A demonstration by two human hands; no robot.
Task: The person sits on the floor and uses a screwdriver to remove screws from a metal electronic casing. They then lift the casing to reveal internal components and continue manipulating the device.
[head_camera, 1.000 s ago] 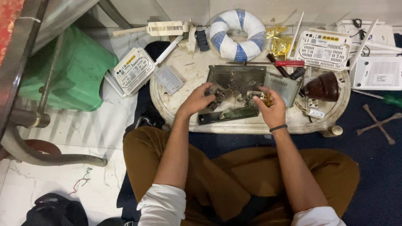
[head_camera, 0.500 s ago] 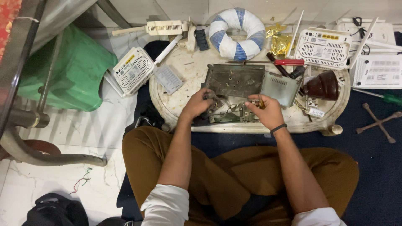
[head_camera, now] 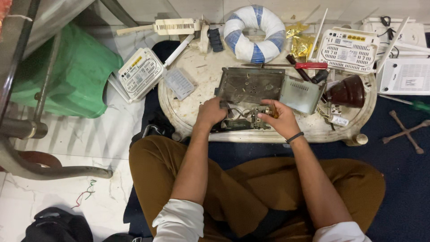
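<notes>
Low round table (head_camera: 197, 80), cluttered w/ routers: left hand (head_camera: 210, 113) grips opened metal device (head_camera: 248, 101); right hand (head_camera: 278, 118), just beside, pinches amber-handled screwdriver (head_camera: 270, 112) over its wiring.

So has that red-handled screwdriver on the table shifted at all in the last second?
No. The red-handled screwdriver lies where it did, just below the blue-and-white ring and left of the white router.

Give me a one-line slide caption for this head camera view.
Seated person's left hand and right hand work on an opened metal chassis on a low round table among white routers.
</notes>
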